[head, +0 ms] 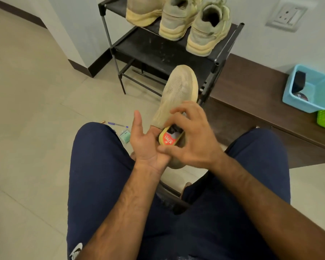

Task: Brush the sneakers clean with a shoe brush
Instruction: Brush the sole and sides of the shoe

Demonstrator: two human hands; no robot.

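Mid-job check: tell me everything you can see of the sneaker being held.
The sneaker is beige-tan and dusty-looking, with a yellowish rim and a dotted face toward the camera, probably its sole. It is off the floor, toe pointing toward the shoe rack. The left hand meets its heel end, fingers hidden; the right hand holds a yellow-backed shoe brush against it.

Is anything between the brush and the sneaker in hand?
Nothing visible does. The right hand grips the shoe brush right against the sneaker at its near end. The left hand supports the sneaker beside the brush, its fingers hidden behind it, so they may be close to the bristles.
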